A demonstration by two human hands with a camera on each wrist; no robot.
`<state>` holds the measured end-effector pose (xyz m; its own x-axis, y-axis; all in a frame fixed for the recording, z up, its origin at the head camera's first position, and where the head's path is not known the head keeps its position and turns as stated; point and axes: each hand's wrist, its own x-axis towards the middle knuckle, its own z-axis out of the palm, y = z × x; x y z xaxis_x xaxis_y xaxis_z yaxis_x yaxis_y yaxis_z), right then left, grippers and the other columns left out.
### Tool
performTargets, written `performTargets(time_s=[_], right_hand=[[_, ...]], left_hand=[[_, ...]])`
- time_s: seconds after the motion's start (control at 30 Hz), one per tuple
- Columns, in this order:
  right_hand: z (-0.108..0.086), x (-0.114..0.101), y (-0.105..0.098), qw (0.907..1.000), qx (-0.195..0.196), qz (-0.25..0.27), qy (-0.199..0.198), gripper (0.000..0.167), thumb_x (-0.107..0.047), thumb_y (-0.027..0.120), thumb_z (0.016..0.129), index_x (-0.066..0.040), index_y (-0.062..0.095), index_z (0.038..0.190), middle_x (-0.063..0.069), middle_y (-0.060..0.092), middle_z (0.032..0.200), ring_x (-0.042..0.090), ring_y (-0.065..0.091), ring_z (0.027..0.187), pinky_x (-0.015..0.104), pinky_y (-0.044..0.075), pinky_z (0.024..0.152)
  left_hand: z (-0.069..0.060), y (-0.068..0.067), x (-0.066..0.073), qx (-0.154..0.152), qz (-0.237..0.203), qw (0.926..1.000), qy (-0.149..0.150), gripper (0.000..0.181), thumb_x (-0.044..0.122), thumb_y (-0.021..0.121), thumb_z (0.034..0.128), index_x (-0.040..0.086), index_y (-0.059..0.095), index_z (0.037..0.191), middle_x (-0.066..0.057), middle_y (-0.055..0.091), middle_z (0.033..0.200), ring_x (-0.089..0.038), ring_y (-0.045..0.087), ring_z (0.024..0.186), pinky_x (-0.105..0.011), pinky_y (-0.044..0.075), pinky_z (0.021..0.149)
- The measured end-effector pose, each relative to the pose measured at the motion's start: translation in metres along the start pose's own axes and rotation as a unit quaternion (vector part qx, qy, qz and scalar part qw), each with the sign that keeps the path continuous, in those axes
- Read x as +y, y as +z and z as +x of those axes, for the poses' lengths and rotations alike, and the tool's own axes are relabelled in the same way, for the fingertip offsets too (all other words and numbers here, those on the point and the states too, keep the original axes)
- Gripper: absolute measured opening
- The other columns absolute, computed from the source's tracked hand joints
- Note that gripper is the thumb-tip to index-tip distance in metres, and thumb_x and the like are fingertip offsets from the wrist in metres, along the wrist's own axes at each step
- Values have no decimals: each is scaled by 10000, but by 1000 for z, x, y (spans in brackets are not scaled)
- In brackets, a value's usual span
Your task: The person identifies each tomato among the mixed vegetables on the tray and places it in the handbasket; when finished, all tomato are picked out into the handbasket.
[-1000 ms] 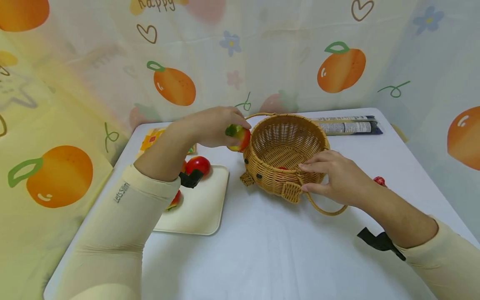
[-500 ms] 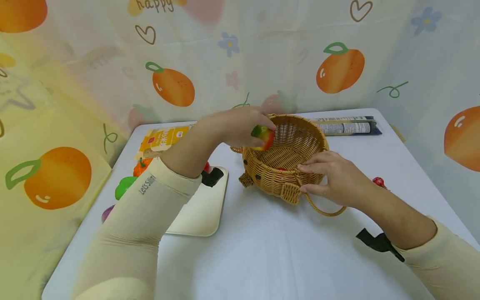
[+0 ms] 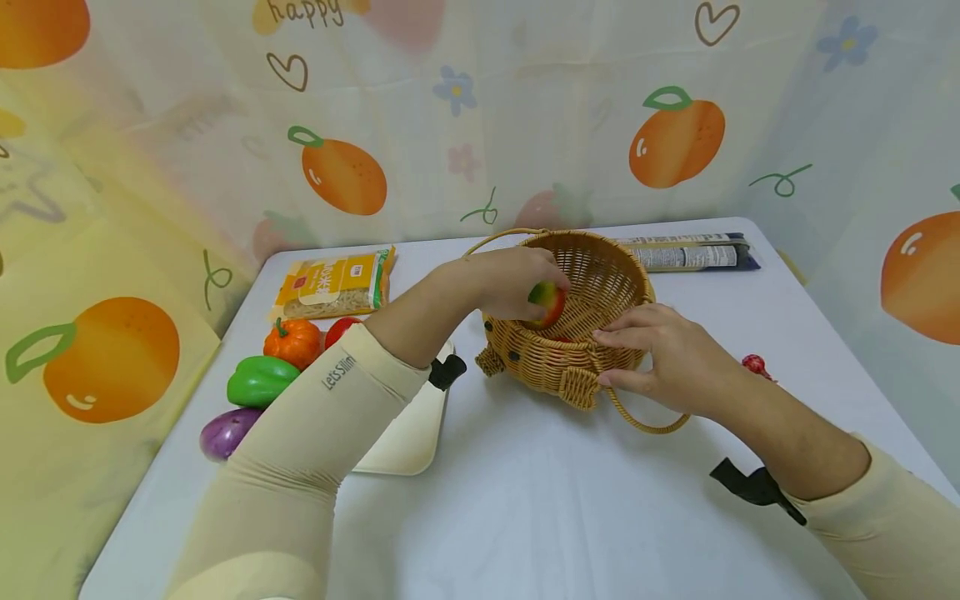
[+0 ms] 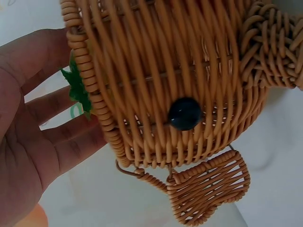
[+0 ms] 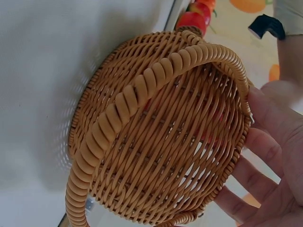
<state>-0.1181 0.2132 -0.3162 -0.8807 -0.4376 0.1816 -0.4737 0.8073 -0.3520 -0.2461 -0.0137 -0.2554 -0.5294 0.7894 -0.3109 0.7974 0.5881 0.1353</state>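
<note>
My left hand (image 3: 513, 282) reaches over the near-left rim of a wicker basket (image 3: 536, 354) and holds a red-and-yellow fruit (image 3: 555, 307) with a green top. In the left wrist view, only the green leaves (image 4: 78, 90) show beside the rim; the basket wall hides the rest. My right hand (image 3: 663, 354) grips the basket at its right rim, near the base of the rope-like handle (image 3: 652, 427). Fingers go over the rim in the right wrist view, the thumb lying beside the handle. Something red shows inside the basket, mostly hidden.
On the left lie a purple eggplant (image 3: 227, 433), a green pepper (image 3: 262, 381), an orange pumpkin (image 3: 292, 342) and a yellow food packet (image 3: 330, 283). My left arm partly covers a cream tray (image 3: 408, 437). A long dark package (image 3: 693, 252) lies behind, and a small red item (image 3: 754, 364) sits right.
My left hand has carried the fruit rightward and down, from outside the basket's left side to over its opening. My right hand has stayed at the rim.
</note>
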Motion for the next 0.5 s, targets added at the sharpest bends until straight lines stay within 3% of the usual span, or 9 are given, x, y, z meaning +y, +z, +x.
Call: performTargets(time_s=[0.27, 0.5], right_hand=[[0, 0, 0, 10000, 21, -48, -40, 490, -310, 863, 826, -126, 743, 1264, 64, 698, 1190, 299, 591, 1168, 515, 557, 921], [0, 1, 1, 10000, 31, -40, -40, 487, -308, 862, 827, -134, 742, 1266, 63, 698, 1195, 300, 591, 1177, 520, 554, 925]], left_hand=[[0, 4, 0, -112, -103, 9997, -204, 519, 268, 634, 1007, 255, 513, 1512, -33, 429, 1567, -205, 426, 1436, -376, 377, 1181], [-11, -1, -2, 72, -99, 9999, -115, 533, 280, 646, 998, 263, 512, 1513, 7, 444, 1556, -170, 409, 1447, -344, 356, 1190]])
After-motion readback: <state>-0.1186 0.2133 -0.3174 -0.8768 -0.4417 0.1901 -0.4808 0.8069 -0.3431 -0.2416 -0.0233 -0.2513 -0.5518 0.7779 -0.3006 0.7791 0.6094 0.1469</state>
